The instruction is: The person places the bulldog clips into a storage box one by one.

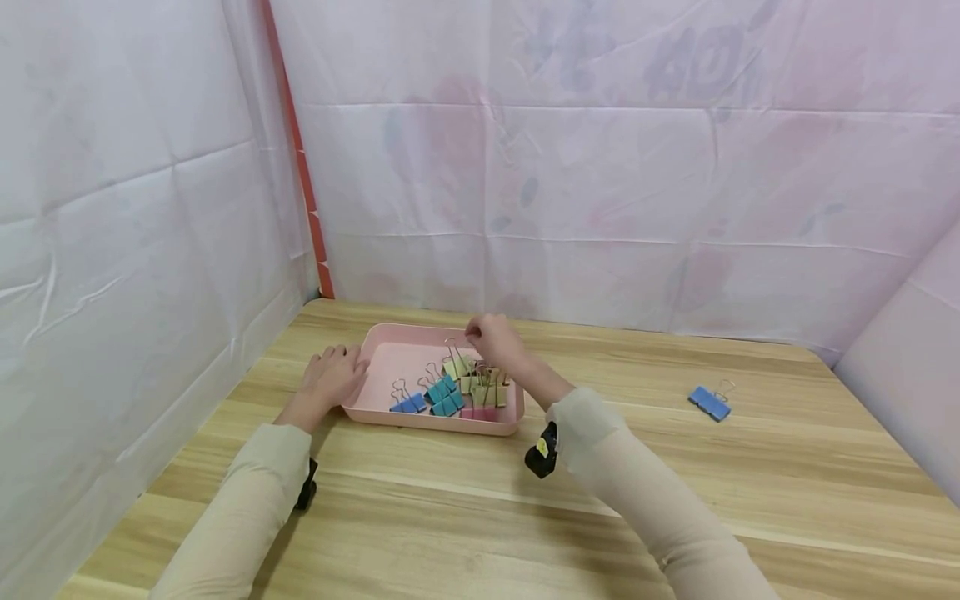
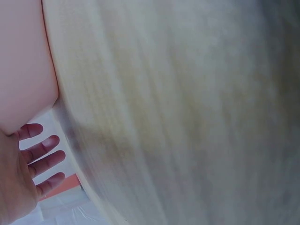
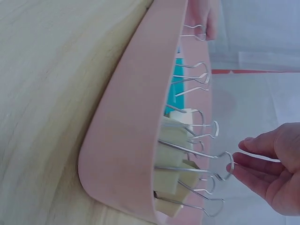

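A pink tray (image 1: 390, 354) holds several binder clips with silver wire handles. My left hand (image 1: 334, 375) rests against the tray's left end, its fingers extended; the left wrist view shows them spread beside the tray wall (image 2: 26, 61). Over the tray's right back part is my right hand (image 1: 495, 340), near the pale yellow clips (image 1: 489, 393). In the right wrist view, the fingers (image 3: 255, 166) are bent loosely with the thumb apart, fingertips right at a wire handle (image 3: 229, 164). Left of the yellow clips lie teal clips (image 1: 447, 404) and a blue clip (image 1: 408, 404); a pink clip (image 1: 477, 413) lies in front.
A separate blue binder clip (image 1: 709, 403) lies on the wooden table (image 1: 420, 517), well to the right of the tray. White sheeting (image 1: 600, 183) hangs behind the table and along both sides. An orange-red strip (image 1: 298, 158) runs down the back left corner.
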Tool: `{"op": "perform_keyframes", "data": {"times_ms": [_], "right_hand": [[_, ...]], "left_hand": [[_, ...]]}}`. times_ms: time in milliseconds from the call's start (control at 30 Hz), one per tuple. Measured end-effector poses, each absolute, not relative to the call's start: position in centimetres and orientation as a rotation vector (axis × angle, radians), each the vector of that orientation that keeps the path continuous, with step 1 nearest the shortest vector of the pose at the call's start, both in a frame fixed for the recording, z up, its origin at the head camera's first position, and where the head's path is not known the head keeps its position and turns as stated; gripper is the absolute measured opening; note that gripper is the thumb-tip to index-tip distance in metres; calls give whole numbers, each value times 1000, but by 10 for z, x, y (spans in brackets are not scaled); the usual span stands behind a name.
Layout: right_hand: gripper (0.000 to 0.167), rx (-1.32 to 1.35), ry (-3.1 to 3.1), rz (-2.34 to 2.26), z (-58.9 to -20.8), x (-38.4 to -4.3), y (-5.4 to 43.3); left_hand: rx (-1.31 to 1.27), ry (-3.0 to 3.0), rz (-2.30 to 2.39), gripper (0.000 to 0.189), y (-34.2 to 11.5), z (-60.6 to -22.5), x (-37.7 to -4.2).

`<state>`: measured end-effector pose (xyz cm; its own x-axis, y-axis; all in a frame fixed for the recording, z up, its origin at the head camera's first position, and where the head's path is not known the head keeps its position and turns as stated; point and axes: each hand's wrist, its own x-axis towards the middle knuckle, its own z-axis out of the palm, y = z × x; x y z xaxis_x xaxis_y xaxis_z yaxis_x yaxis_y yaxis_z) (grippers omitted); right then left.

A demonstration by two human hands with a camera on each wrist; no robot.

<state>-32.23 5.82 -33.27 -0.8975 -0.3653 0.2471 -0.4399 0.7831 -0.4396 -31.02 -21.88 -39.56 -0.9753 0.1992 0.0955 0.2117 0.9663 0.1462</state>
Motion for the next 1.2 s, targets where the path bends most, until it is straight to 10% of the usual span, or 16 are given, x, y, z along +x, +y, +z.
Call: {"op": "perform_keyframes", "data": {"times_ms": [1200], "right_hand": [[15, 437, -2591, 972, -301, -273, 182]], "left_hand": [[-301, -3074, -235, 46, -223, -397, -309]]}}
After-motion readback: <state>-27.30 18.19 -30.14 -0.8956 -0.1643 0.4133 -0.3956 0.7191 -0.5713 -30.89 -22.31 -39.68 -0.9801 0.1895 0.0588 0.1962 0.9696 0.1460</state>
